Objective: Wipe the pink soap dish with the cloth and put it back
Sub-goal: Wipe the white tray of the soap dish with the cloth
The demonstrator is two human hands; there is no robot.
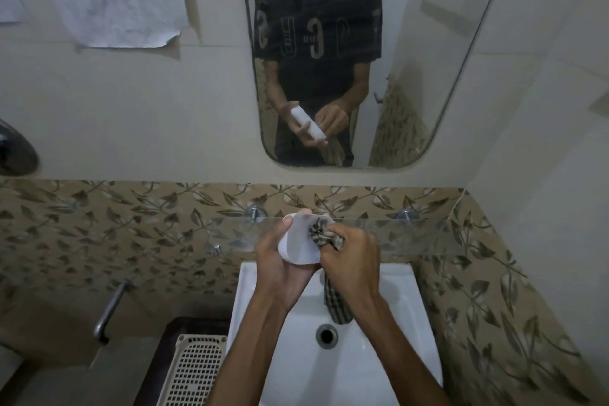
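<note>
Centre of the frame, above the sink [389,323]: the left hand [280,269] cups the soap dish [298,242], which looks pale here, while the right hand [351,262] bunches the checked cloth [324,236] against its inner face. Wiping appears under way. Still to do: finish, then set the dish back, probably on the glass shelf [428,234] just behind the hands.

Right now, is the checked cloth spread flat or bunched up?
Bunched up. The right hand grips the cloth in a wad pressed into the soap dish, held by the left hand; a loose tail hangs over the sink.
</note>
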